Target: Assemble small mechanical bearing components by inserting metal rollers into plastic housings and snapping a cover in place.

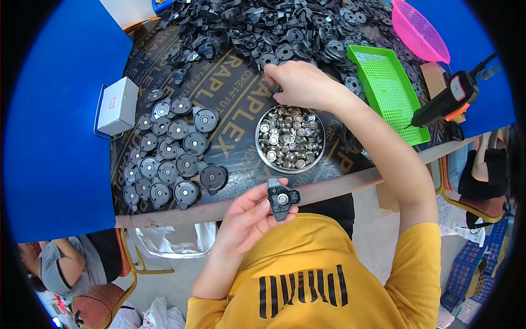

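Loose black parts (230, 34) heaped along far side of table, finished-looking round black pieces (178, 130) with metal centres grouped at left beside white box (118, 107), pink basket (421, 32) far right, black power driver (446, 101) with its tip over the green tray (390, 96). Left hand (246, 219) palm-up at table's near edge, thumb and fingers gripping black plastic part (282, 200) with a silver disc in it; right hand (304, 85) reaches past the bowl toward the heap, fingers bent, can't tell if grasping anything. Round metal bowl (291, 171) holds many small silver pieces (293, 137), green tray shows bare perforated bottom.
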### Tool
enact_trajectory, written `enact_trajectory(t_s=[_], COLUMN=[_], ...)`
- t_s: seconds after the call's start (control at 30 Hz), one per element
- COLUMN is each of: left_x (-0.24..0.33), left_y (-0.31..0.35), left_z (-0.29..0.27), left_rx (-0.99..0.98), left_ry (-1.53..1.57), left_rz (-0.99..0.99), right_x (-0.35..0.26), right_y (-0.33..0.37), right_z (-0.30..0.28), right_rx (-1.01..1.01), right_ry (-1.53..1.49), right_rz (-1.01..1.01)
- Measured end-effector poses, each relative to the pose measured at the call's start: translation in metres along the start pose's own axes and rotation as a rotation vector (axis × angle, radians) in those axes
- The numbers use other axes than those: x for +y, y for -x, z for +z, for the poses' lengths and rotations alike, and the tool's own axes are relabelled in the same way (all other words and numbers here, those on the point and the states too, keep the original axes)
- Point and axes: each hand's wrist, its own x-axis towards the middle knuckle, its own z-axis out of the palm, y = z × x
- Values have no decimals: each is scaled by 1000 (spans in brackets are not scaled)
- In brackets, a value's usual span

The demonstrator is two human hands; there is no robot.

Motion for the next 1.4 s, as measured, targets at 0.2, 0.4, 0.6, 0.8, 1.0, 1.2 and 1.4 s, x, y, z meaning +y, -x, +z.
enact_trajectory(t_s=[0.2,0.4,0.6,0.8,1.0,1.2,1.4], left_x=[1,-1,-4,-8,-15,-17,-16], left_y=[1,-1,-4,-6,-5,-2,-1], left_z=[-1,7,20,21,27,29,23], left_rx=[1,23,183,199,269,247,226], left_ry=[7,-29,-116,-147,-278,-411,-352], left_rz=[1,34,187,259,252,300,296], right_x=[14,28,-20,-83,-95,-98,-95], right_y=[15,31,71,125,134,133,135], right_z=[-4,-1,-18,-13,1,6,20], right_rx=[175,295,289,149,103,179,258], right_ry=[-179,-206,-894,-1214,-1274,-1158,-971], right_rz=[91,111,195,297,400,363,237])
